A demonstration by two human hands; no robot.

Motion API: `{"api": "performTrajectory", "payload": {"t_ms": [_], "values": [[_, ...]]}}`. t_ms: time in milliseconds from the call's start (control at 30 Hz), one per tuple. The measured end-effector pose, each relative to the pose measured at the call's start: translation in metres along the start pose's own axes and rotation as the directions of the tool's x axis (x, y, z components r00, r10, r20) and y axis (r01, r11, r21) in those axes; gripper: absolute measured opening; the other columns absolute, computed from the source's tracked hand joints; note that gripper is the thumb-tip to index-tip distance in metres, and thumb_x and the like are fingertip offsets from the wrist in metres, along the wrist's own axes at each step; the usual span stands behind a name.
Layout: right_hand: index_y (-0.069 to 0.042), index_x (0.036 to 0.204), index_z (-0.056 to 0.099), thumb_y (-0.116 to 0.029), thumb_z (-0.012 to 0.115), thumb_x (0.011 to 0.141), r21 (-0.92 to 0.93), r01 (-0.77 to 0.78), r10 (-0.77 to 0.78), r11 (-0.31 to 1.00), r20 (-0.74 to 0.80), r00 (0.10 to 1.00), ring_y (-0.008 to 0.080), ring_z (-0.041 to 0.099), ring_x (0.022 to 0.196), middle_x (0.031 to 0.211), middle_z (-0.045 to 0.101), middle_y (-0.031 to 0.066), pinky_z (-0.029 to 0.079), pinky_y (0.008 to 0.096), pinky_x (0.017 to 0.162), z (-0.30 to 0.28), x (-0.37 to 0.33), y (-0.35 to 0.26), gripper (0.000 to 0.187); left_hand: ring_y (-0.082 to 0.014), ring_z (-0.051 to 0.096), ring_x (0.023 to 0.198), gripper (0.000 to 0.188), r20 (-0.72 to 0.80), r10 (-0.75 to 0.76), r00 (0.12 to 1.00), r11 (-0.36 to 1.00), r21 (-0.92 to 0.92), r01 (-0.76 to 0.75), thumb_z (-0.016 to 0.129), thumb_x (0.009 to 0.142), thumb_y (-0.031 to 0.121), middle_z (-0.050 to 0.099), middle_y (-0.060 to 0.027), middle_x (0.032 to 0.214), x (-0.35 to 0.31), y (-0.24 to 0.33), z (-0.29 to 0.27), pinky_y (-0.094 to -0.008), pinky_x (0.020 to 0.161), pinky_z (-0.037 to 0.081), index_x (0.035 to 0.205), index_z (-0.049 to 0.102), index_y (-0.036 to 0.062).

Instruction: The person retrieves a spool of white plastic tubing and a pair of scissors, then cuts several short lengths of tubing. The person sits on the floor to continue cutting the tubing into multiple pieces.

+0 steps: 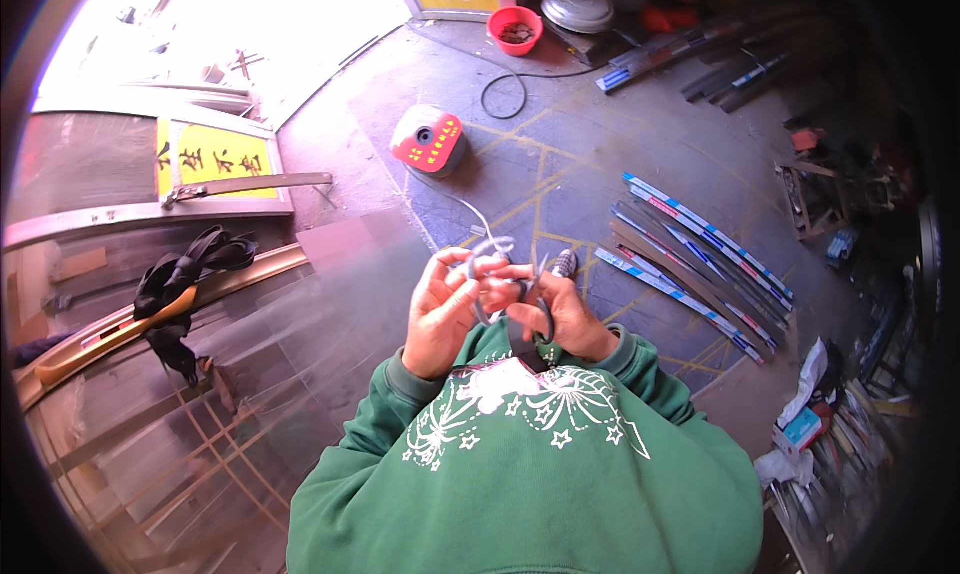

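Note:
In front of my chest, my left hand (436, 319) is closed, thumb and fingers pinching a thin grey strip (498, 244) that curls in loops above the fingers. Close beside it, my right hand (568, 322) grips a pair of scissors (546, 319) with dark handles, the blades pointing up and away from me. Farther out on the floor sits a rounded box (430, 139) with a red and white top and a dark round hole. From near this box a pale line runs across the floor to my left hand. Exactly where the strip ends between my fingers is hidden.
Long narrow blue-and-white wrapped strips (700, 244) lie on the floor at right. A red bowl (514, 31) stands at the far side near a black cable (505, 94). At left, a black strap bundle (195, 274) lies over a long yellowish bar. Clutter lines the right edge.

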State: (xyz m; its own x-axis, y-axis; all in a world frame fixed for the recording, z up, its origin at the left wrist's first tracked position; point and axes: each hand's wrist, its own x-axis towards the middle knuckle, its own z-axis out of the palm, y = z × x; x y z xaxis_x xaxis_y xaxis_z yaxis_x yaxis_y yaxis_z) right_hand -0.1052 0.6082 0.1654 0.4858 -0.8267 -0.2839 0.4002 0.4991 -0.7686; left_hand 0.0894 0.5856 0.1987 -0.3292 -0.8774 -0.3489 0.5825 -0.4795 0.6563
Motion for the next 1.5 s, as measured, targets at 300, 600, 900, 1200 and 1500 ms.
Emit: {"api": "performTrajectory", "payload": {"t_ms": [300,600,900,1200,1500], "values": [[0.001,0.122,0.056,-0.006,0.063,0.095,0.041,-0.081,0.08,0.996,0.036,0.996,0.0125,0.066,0.093,0.103,0.071,0.011,0.053,0.027,0.08,0.011,0.009,0.01,0.029,-0.0223,0.061,0.105,0.063,-0.086,0.151,0.985,0.972,-0.171,-0.164,0.054,0.094,-0.005,0.046,-0.0249,0.142,0.027,0.022,-0.044,-0.0327,0.095,0.052,0.15,0.029,0.0061],[-0.002,0.097,0.057,-0.004,0.058,0.091,-0.059,0.093,-0.106,0.994,-0.274,0.956,0.0133,0.066,0.069,0.08,0.068,0.0103,0.05,0.0244,0.058,-0.011,-0.024,-0.014,0.006,-0.0238,0.063,0.105,0.044,-0.415,-0.045,0.909,0.951,-0.296,-0.088,0.053,0.092,-0.008,0.058,-0.0203,0.126,0.08,0.035,-0.346,-0.0312,0.093,0.056,0.135,0.045,-0.0076],[-0.003,0.1,0.059,0.002,0.061,0.089,-0.032,-0.055,0.047,0.998,-0.202,0.978,0.0126,0.066,0.077,0.084,0.069,0.0103,0.052,0.0253,0.067,-0.006,-0.01,-0.017,0.011,-0.0248,0.065,0.108,0.041,-0.063,0.76,0.646,0.608,0.417,-0.675,0.058,0.088,-0.014,0.064,-0.0178,0.119,0.274,0.253,-0.286,-0.0311,0.091,0.056,0.127,0.059,-0.001],[-0.003,0.103,0.055,-0.009,0.063,0.09,-0.157,0.35,-0.358,0.924,-0.678,0.642,0.0125,0.055,0.062,0.076,0.063,0.0095,0.046,0.0245,0.058,-0.094,-0.044,-0.063,0.017,-0.0105,0.065,0.088,0.054,0.365,-0.295,0.883,0.752,0.658,-0.021,0.055,0.079,-0.013,0.067,-0.0063,0.114,0.207,0.045,-0.033,-0.0242,0.067,0.053,0.131,0.059,0.0015],[-0.009,0.114,0.057,-0.008,0.057,0.097,-0.117,0.772,-0.51,0.625,-0.81,0.29,0.0128,0.049,0.084,0.091,0.052,0.0023,0.043,0.0228,0.063,-0.192,-0.117,-0.104,0.017,-0.0155,0.06,0.089,0.058,-0.203,0.255,0.945,0.913,-0.273,-0.305,0.05,0.09,-0.005,0.06,-0.0164,0.124,0.14,0.127,-0.257,-0.0241,0.07,0.053,0.147,0.04,0.0]]}}
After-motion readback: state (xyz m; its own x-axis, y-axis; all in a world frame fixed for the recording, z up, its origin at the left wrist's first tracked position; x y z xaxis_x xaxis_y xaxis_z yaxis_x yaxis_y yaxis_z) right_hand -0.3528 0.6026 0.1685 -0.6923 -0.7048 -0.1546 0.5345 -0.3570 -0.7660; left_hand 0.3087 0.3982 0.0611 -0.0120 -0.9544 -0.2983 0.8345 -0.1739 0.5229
